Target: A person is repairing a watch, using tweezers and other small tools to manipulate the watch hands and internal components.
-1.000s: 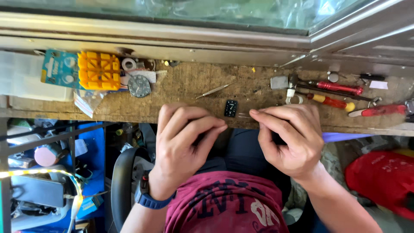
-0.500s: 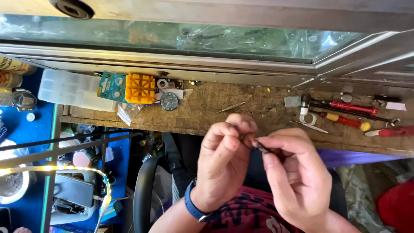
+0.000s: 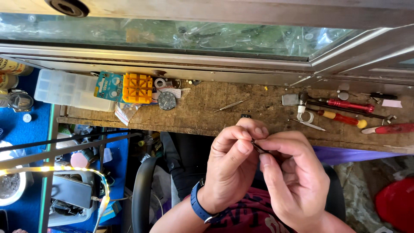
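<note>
Below the middle of the frame, the left hand [image 3: 230,170] and the right hand [image 3: 293,177] are meeting, fingertips together, over the person's lap. Both sets of fingers are pinching a small dark metal piece [image 3: 260,148], which is showing only as a thin sliver between the left thumb and the right forefinger; what kind of part it is cannot be told. A blue wristband [image 3: 199,208] is sitting on the left wrist.

Half a second ago the hands were gripping the piece in much the same way, so the hold is staying as it was. A full second ago both hands were lying flat with knuckles up at the table's near edge, and a small black square part was lying on the wood between them; now that spot is mostly hidden behind the raised fingers, with only a small black part [image 3: 246,115] peeking out just above the left fingertips.

Across the middle of the frame the worn wooden table [image 3: 202,108] is carrying the rest. At its upper left an orange ridged block [image 3: 137,88] is lying beside a teal card [image 3: 108,85] and a clear plastic box [image 3: 69,90], with a round watch face [image 3: 167,100] just right of the block. Near the centre a thin metal pick [image 3: 231,105] is lying tilted. At the right, red-handled screwdrivers [image 3: 349,105] are lying near a pair of tweezers [image 3: 307,124].
</note>
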